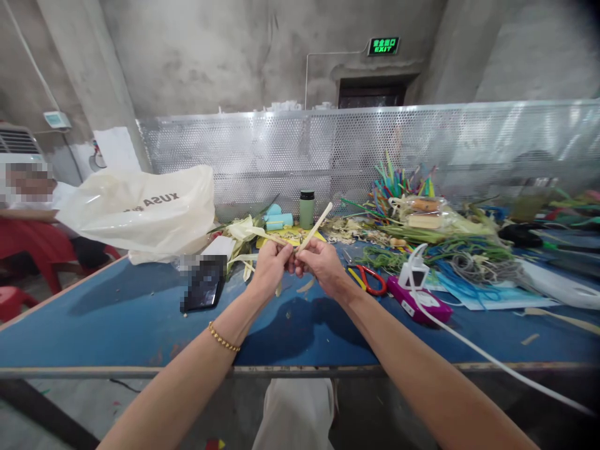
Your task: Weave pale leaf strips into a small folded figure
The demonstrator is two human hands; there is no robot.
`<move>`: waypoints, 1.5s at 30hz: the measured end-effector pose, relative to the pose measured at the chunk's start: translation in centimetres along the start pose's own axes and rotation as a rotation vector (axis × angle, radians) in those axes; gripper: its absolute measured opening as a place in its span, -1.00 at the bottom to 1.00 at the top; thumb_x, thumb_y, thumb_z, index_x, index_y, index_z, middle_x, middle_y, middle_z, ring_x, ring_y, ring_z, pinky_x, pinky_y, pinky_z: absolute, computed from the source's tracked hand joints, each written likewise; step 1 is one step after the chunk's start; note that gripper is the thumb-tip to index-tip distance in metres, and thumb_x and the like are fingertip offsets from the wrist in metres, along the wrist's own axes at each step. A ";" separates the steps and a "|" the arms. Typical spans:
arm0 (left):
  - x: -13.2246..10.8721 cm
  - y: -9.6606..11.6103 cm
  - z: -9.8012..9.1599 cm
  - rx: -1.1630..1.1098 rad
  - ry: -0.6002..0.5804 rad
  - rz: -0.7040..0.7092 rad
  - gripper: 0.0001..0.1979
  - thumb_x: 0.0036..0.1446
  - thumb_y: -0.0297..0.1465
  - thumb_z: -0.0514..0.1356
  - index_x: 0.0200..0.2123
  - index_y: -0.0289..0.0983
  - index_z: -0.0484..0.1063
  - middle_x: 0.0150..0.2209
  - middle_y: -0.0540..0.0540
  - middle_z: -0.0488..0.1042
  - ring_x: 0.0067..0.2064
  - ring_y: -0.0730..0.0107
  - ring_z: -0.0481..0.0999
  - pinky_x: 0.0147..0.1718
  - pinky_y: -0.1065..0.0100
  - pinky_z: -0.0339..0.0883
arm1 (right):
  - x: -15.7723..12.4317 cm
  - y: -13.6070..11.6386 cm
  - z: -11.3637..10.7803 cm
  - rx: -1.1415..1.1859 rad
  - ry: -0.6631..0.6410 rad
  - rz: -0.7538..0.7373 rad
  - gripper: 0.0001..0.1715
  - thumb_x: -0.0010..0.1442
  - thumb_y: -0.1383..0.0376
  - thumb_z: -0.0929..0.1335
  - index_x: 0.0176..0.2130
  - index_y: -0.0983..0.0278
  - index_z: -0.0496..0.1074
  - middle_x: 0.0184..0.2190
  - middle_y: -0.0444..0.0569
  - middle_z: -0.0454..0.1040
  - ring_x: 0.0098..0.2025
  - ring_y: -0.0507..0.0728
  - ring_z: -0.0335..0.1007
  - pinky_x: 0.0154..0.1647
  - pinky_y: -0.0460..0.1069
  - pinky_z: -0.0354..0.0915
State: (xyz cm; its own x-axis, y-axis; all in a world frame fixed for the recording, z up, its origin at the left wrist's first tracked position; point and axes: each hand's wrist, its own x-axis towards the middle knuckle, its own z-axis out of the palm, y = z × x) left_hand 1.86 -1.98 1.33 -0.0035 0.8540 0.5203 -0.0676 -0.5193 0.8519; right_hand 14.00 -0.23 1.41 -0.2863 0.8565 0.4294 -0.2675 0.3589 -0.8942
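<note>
My left hand (270, 262) and my right hand (319, 257) meet above the blue table (117, 325), fingers pinched together. Between them they hold a pale yellow leaf strip (315, 228); its free end slants up and to the right past my right hand, and a short end hangs below my left hand. A gold bead bracelet (223, 338) sits on my left wrist. Red-handled scissors (368, 278) lie just right of my right hand. A black phone (204, 284) lies flat to the left of my left hand.
A cream plastic bag (140, 209) fills the far left of the table; a seated person (28, 206) is behind it. Green bottle (306, 209), blue tube (278, 220), loose leaves, coloured strips (398, 184), a magenta device (419, 303) with a white cable, and a perforated metal screen (375, 144) lie beyond.
</note>
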 end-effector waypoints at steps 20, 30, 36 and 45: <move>0.4 -0.5 -1.3 -0.018 -0.044 -0.045 -0.76 0.07 -0.25 0.18 -0.50 -0.29 0.29 -0.63 0.02 0.36 -0.60 0.48 0.32 -0.56 0.41 0.17 | -0.2 -0.4 -0.9 0.040 -0.086 0.149 -0.71 0.02 0.16 0.40 -0.35 0.31 0.33 -0.55 -0.09 0.47 -0.62 0.00 0.37 -0.61 -0.10 0.30; 0.6 0.0 -1.5 0.016 -0.019 -0.026 -0.78 0.02 -0.29 0.24 -0.49 -0.32 0.34 -0.67 0.03 0.34 -0.63 0.52 0.30 -0.58 0.43 0.13 | -0.5 -0.7 -1.8 -0.177 -0.172 0.129 -0.64 0.01 0.09 0.42 -0.46 0.35 0.40 -0.54 -0.10 0.46 -0.55 -0.01 0.40 -0.49 -0.10 0.31; 0.4 0.6 -2.0 -0.137 -0.183 -0.181 -0.64 -0.02 -0.16 0.27 -0.36 -0.38 0.47 -0.60 -0.04 0.42 -0.60 0.49 0.35 -0.55 0.40 0.18 | -0.7 -1.2 -1.9 -0.278 -0.173 0.038 -0.72 0.05 0.15 0.39 -0.47 0.32 0.36 -0.63 -0.19 0.37 -0.64 -0.05 0.28 -0.59 -0.13 0.25; 0.8 -1.0 -2.3 0.172 -0.096 -0.022 -0.77 -0.04 -0.26 0.29 -0.48 -0.36 0.50 -0.59 -0.04 0.43 -0.53 0.48 0.34 -0.51 0.42 0.18 | -0.8 -1.1 -1.5 -0.314 -0.132 0.006 -0.77 0.04 0.20 0.37 -0.48 0.33 0.37 -0.61 -0.16 0.38 -0.64 -0.06 0.28 -0.59 -0.14 0.25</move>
State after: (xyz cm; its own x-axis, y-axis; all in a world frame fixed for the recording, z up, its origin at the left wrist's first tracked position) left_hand -0.32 -0.76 0.76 0.0921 0.8626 0.4975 0.1044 -0.5052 0.8566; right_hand 15.94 -0.73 1.88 -0.4095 0.8107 0.4184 0.0254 0.4686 -0.8831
